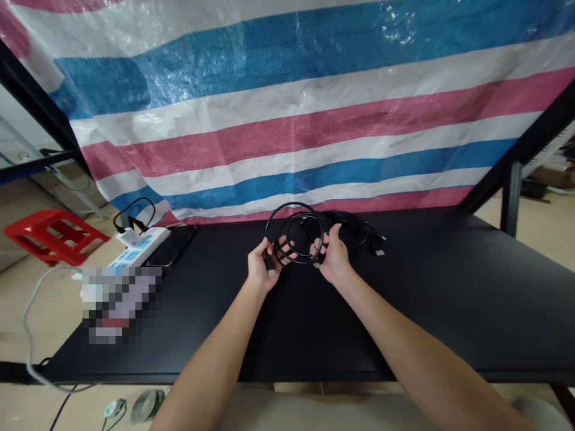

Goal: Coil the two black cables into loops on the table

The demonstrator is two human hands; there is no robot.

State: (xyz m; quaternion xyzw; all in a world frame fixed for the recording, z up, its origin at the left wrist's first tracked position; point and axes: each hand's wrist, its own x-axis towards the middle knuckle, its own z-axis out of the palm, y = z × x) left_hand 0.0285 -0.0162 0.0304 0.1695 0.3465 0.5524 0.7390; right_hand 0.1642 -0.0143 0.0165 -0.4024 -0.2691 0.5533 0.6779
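Observation:
A loosely coiled black cable [295, 206] is held up over the black table between my two hands. My left hand [265, 263] is closed on the coil's left side, and a connector with a silver end [270, 267] shows at its thumb. On the right side of the loops, my right hand [331, 254] has its fingers curled round the cable with the thumb pointing up. Behind my right hand, more coiled black cables [354, 226] lie on the table, with silver-tipped plugs [380, 252] at their right end.
The black table [431, 287] backs onto a striped plastic sheet [287, 137]. To the left lie a white power strip [157, 239], a dark phone [173, 246] and a pixelated patch. A red stool [54, 236] stands beyond the left edge, near a hanging white cable [29, 335].

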